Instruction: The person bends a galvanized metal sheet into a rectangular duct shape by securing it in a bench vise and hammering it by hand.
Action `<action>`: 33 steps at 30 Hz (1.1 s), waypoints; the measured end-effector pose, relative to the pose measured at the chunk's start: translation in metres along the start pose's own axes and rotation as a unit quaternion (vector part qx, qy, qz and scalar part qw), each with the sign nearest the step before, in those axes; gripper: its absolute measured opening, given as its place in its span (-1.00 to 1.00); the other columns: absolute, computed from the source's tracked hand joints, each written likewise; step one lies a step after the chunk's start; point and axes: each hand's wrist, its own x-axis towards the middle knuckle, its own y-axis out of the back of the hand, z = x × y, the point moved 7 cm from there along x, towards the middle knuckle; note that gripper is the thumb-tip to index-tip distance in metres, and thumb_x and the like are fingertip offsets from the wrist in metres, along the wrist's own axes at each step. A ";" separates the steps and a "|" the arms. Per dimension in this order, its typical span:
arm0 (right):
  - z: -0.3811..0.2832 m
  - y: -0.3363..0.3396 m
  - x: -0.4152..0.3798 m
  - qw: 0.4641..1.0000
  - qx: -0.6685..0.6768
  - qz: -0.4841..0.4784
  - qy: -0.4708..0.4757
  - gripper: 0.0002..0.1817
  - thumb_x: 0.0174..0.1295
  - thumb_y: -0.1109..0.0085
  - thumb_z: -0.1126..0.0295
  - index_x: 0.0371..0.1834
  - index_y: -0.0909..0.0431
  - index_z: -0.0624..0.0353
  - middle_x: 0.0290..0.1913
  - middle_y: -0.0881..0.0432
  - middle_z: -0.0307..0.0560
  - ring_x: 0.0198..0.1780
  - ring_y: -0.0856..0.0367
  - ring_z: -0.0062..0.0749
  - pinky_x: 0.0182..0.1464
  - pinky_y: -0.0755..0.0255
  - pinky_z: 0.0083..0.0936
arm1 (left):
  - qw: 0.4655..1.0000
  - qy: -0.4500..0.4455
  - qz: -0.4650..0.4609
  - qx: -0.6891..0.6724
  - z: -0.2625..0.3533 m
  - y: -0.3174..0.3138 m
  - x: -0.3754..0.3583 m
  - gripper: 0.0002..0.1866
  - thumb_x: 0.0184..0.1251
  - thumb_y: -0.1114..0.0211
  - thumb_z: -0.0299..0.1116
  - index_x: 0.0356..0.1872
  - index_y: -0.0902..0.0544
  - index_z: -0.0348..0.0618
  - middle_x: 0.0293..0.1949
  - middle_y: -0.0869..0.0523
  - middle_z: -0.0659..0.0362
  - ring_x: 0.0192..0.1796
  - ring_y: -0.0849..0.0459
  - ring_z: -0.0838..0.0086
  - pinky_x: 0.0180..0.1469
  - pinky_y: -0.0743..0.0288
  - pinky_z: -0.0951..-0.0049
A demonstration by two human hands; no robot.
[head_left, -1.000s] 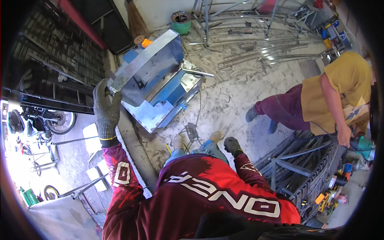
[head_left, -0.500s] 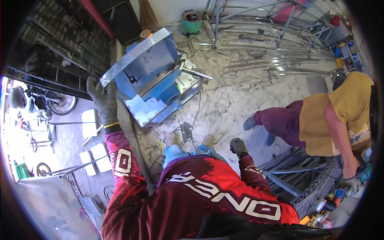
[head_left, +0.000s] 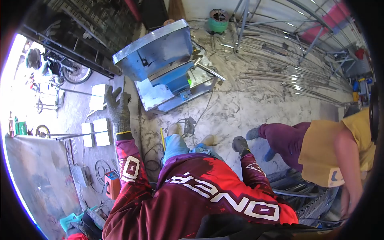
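My left hand, in a grey work glove, is raised at the left with its fingers spread and nothing in them. Just beyond its fingertips is the near corner of a tilted grey metal cover, apart from the hand. That cover leans over a blue metal machine on the floor, with a shiny metal tube sticking out on its right side. Gloved too, my right hand hangs low at my right side, fingers curled into a fist; no object shows in it.
A person in a yellow top bends over at the right, close to my right hand. Long metal bars lie across the floor behind. A green pot stands by the back wall. An orange box is beside my left arm.
My left hand has come away from the cover's corner, fingers still spread. The view has shifted, bringing the orange box into sight. The other person appears lower at the right. My right hand stays curled.
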 end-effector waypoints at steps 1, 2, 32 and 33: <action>-0.003 -0.007 0.001 1.000 0.012 0.014 0.001 -0.96 0.21 -0.15 0.35 -0.33 -0.53 0.01 -0.56 -0.51 -0.24 -0.65 -0.46 -0.52 -0.67 -0.30 -0.52 | 1.000 0.014 -0.005 -0.003 0.004 0.001 -0.004 -0.36 0.36 -0.26 -0.43 0.41 -0.22 -0.24 0.16 -0.55 -0.10 -0.13 -0.70 0.34 -0.04 -0.66 0.36; -0.008 -0.014 0.003 1.000 0.008 0.008 0.002 -0.96 0.21 -0.15 0.35 -0.33 -0.53 0.01 -0.56 -0.51 -0.24 -0.65 -0.46 -0.52 -0.67 -0.30 -0.52 | 1.000 0.028 -0.010 -0.007 0.006 0.002 -0.008 -0.38 0.37 -0.26 -0.44 0.41 -0.23 -0.24 0.15 -0.56 -0.09 -0.14 -0.71 0.36 -0.05 -0.66 0.38; -0.099 -0.202 -0.050 0.932 -0.326 0.016 0.157 -0.81 0.12 -0.22 0.34 -0.24 -0.64 0.17 -0.31 -0.69 -0.06 -0.23 -0.62 -0.36 -0.08 -0.49 -0.43 | 0.931 0.228 -0.262 -0.110 -0.160 -0.018 0.043 -0.52 0.37 -0.31 -0.38 0.23 -0.43 -0.35 -0.03 -0.64 0.02 -0.14 -0.67 0.39 -0.05 -0.62 0.40; -0.108 -0.199 -0.055 0.941 -0.307 0.011 0.139 -0.80 0.13 -0.22 0.33 -0.22 -0.64 0.16 -0.30 -0.70 -0.04 -0.22 -0.62 -0.37 -0.09 -0.49 -0.41 | 0.931 0.232 -0.260 -0.111 -0.172 -0.019 0.035 -0.56 0.38 -0.30 -0.37 0.20 -0.46 -0.36 -0.12 -0.68 0.00 -0.19 -0.71 0.36 -0.10 -0.65 0.38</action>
